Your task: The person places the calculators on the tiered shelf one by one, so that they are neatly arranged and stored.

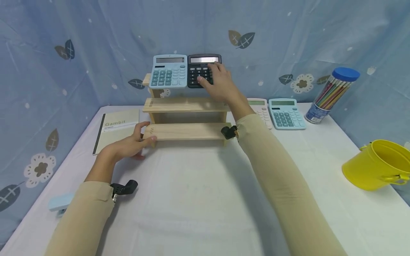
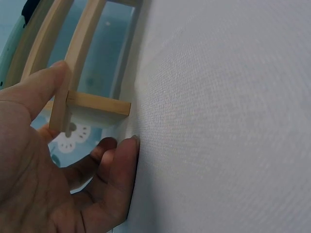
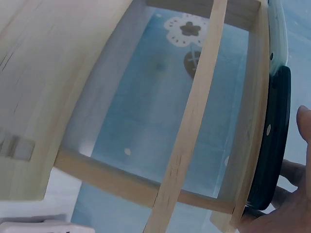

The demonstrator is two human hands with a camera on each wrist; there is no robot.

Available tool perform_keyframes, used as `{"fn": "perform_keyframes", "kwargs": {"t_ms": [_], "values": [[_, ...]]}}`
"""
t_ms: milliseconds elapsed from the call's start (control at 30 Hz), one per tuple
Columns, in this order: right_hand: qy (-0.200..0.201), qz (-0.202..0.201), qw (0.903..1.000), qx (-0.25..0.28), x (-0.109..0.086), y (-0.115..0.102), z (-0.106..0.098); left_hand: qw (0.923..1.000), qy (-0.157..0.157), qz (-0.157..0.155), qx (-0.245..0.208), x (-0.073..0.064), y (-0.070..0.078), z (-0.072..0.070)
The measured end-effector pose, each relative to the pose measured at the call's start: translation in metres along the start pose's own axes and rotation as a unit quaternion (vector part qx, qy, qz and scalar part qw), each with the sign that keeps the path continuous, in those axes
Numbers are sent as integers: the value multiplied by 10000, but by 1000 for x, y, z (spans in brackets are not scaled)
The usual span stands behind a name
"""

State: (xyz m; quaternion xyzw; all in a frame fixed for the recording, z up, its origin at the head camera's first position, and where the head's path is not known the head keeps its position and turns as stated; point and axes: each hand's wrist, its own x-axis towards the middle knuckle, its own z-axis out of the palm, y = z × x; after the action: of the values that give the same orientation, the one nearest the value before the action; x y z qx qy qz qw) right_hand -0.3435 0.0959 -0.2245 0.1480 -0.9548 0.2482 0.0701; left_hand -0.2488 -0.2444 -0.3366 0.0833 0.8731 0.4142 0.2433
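Observation:
A stepped wooden shelf stands on the white table, a light blue calculator and a black calculator side by side on its top tier. My right hand holds the black calculator at its right side. The thumb lies over the keys, and in the right wrist view fingers bend about the calculator's end. Down at the left end of the lowest board, my left hand pinches the wood. Its thumb presses on the board; the other fingers are loosely bent beside the shelf's leg.
A white calculator and another light blue calculator lie right of the shelf, near a blue-lidded jar of pencils. A yellow bucket stands at far right. On the left are a notebook and a pale blue stapler-like object.

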Motion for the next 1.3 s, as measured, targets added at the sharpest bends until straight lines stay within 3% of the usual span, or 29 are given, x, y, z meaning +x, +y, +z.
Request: {"fn": "perform_keyframes", "kwargs": {"t_ms": [433, 933, 1300], "values": [[328, -747, 9963, 273, -19, 26, -14, 10000, 8, 41, -22, 1, -2, 0], [507, -1004, 9920, -566, -59, 73, -45, 9999, -33, 64, -112, 4, 2, 3], [312, -881, 9935, -646, -85, 102, -50, 9999, -122, -42, -6, 0, 0, -2]]}}
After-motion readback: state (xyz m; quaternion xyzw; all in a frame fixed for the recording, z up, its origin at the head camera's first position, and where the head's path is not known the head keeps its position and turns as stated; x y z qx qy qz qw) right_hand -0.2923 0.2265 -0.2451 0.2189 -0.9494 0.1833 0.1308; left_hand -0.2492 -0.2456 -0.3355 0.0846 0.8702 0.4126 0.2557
